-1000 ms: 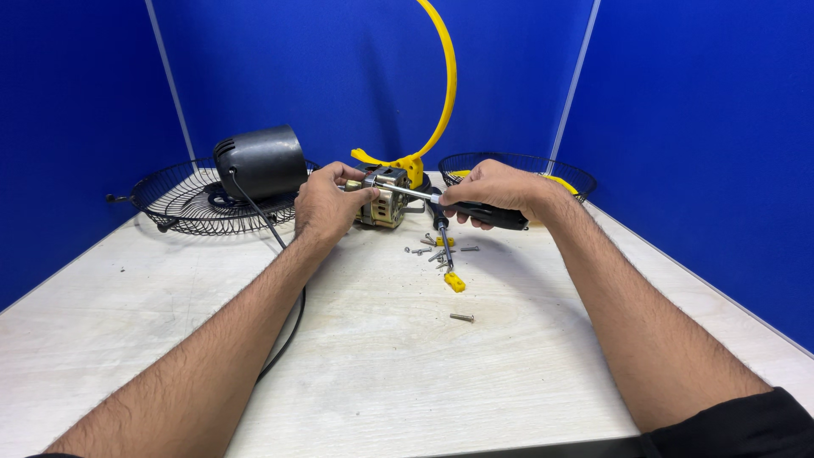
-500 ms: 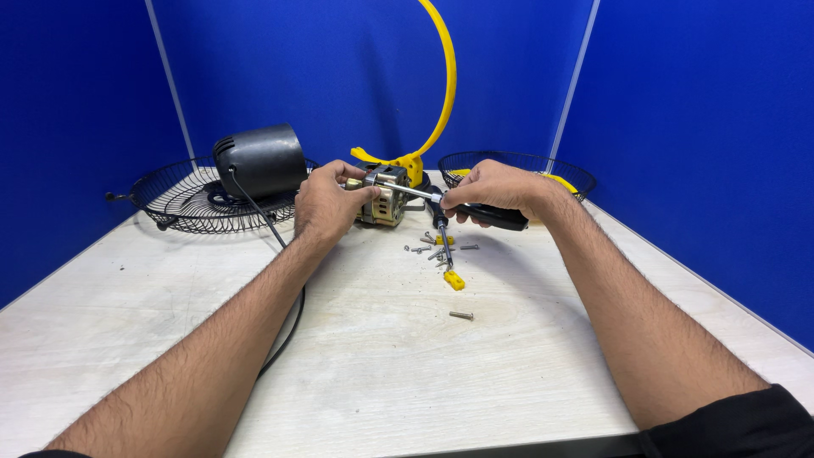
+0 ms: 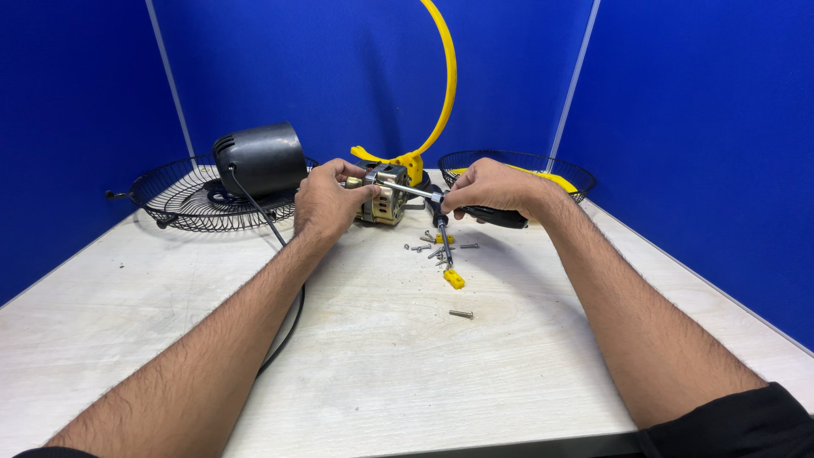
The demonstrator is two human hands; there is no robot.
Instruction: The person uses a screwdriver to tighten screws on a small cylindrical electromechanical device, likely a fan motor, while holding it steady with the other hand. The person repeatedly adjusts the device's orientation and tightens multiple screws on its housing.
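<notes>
Above the pale tabletop (image 3: 381, 373), the left hand (image 3: 326, 202) clamps its fingers around the fan motor (image 3: 386, 195), while the right hand (image 3: 492, 188) grips a black-handled screwdriver (image 3: 500, 218), fingertips pinching the motor's shaft (image 3: 415, 192). Loose screws (image 3: 437, 248) lie just below.

The desk (image 3: 356, 373) is pale wood, matt, its grain showing. The motor (image 3: 386, 197) looks like bare metal with a shiny steel shaft (image 3: 413, 191). The housing (image 3: 259, 159) is smooth black plastic, faintly glossy. The grille (image 3: 182, 197) is black-coated wire. Loose screws (image 3: 434, 248) are bright metal; the clip (image 3: 454, 278) is yellow plastic.
</notes>
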